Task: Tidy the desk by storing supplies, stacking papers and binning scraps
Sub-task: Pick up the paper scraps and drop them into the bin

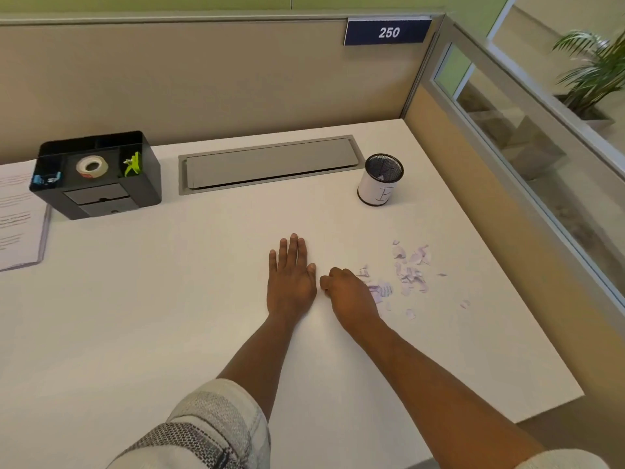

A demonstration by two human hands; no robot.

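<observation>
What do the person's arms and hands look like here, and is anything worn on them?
Both hands are bare: the left hand and the right hand show no gloves, and no rings or watch can be made out. The forearms are uncovered. Each arm ends in a short sleeve: the left sleeve is pale cream with grey woven checks, and only a corner of the right sleeve shows.

Smooth matt white surface [169, 299]; torn paper scraps [411, 274]; black metal-mesh cup [382, 179] wrapped in paper; glossy black plastic organiser [98, 177].
</observation>
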